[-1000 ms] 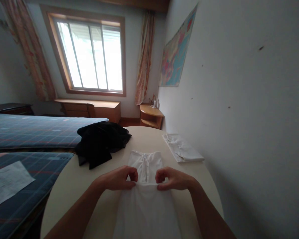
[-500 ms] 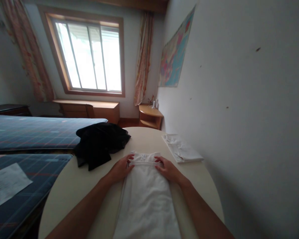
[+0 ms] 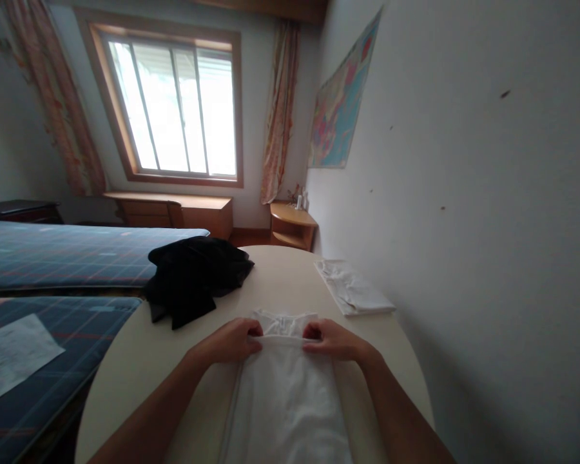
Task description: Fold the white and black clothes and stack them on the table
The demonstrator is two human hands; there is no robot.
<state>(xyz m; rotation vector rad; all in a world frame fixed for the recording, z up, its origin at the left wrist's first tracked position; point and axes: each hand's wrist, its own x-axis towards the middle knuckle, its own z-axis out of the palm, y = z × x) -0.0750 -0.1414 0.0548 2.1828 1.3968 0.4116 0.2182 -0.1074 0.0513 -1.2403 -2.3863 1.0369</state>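
A white garment [image 3: 290,399], folded into a long strip, lies on the round cream table [image 3: 140,386] in front of me. Its far end shows a gathered neckline with a small tie, and a folded-over edge runs across just below it. My left hand [image 3: 236,340] pinches the left end of that edge, fingers curled over thumb. The right end of the same edge is pinched by my right hand [image 3: 331,339]. Between the hands the edge is stretched nearly straight. Both fingertips are partly hidden in the cloth.
Crumpled black cloth [image 3: 198,277] sits at the table's far left. A folded white garment [image 3: 355,289] lies at the far right, near the wall [image 3: 488,270]. Plaid mattresses [image 3: 77,254] stand to the left, one with a paper sheet [image 3: 17,354] on it.
My hands have closed on the garment's folded edge and drawn it a little toward me. The neckline end has slid nearer too. The black cloth and the other white garment have stayed put.
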